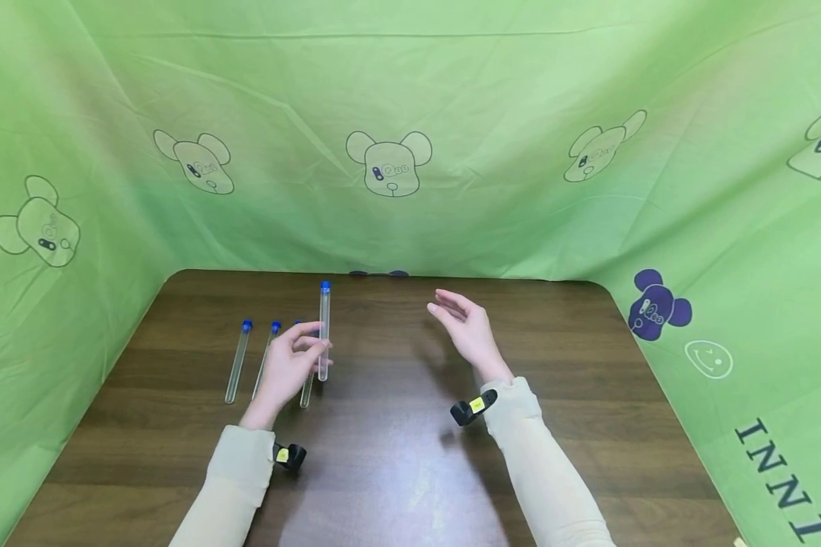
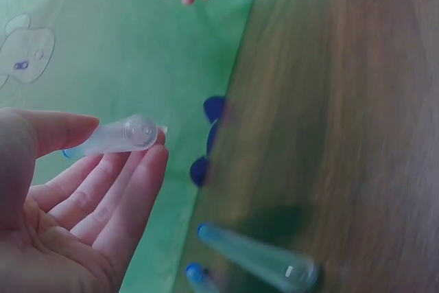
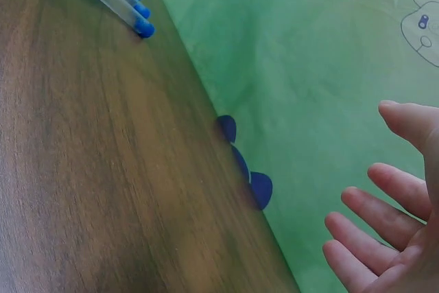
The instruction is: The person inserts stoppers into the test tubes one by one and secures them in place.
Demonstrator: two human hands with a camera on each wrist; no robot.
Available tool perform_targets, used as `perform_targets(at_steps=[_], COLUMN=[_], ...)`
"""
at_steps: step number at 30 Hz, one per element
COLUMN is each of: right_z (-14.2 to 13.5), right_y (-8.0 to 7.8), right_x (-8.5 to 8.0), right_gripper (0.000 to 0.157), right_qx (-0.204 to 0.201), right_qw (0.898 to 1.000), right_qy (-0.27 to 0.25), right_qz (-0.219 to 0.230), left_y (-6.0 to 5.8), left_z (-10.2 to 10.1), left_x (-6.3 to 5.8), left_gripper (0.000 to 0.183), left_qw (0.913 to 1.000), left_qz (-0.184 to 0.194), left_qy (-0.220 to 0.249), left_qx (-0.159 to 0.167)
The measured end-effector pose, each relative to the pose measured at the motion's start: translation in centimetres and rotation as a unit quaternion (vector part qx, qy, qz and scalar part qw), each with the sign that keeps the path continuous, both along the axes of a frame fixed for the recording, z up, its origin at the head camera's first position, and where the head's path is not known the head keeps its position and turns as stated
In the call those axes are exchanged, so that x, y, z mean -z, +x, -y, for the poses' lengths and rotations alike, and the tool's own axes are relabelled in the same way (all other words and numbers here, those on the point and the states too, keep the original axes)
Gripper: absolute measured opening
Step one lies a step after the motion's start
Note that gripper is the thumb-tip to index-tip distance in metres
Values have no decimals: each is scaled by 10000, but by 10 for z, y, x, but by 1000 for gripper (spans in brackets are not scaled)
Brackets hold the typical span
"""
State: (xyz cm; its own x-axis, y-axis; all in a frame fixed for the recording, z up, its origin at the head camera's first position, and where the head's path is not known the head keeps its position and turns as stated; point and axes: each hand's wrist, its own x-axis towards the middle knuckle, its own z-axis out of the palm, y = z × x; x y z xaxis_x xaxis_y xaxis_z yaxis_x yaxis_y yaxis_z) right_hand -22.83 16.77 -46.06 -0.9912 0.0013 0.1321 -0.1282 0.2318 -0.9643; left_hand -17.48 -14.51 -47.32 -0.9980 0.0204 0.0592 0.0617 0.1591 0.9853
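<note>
My left hand (image 1: 289,370) pinches a clear test tube (image 1: 324,308) with a blue cap between thumb and fingers. The tube is raised above the table, cap toward the far edge; in the left wrist view its rounded bottom (image 2: 141,133) faces the camera. Several like tubes lie on the table around and under that hand, among them a leftmost tube (image 1: 236,366) and one partly hidden tube (image 1: 306,393). To the right, my right hand (image 1: 470,334) hovers over the table with nothing in it, its fingers (image 3: 381,214) relaxed and spread apart.
A brown wood-grain table (image 1: 383,456) spans the lower view. Green cloth (image 1: 492,91) printed with bear-head drawings hangs behind it and along both sides, meeting the table's far edge. Small black wrist cameras (image 1: 290,456) sit at both cuffs.
</note>
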Motion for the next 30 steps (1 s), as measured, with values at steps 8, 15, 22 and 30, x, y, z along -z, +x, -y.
perform_targets(at_steps=[8, 15, 22, 30], right_z=[-5, -9, -11, -15], right_y=[0, 0, 0, 0], right_x=[0, 0, -1, 0], right_gripper=[45, 47, 48, 48], right_qx=[35, 84, 50, 81], right_qw=[10000, 10000, 10000, 9997], right_qy=[20, 37, -41, -42], right_qz=[7, -8, 67, 211], left_y=[1, 1, -1, -1], left_z=[24, 43, 64, 86], left_x=[-5, -6, -4, -4], left_gripper=[33, 35, 35, 34], left_qw=[9987, 9940, 9860, 9781], left_qz=[-150, -210, -200, -67], left_qy=[-336, -895, -1471, -1825], left_qx=[-365, -588, -758, -1001])
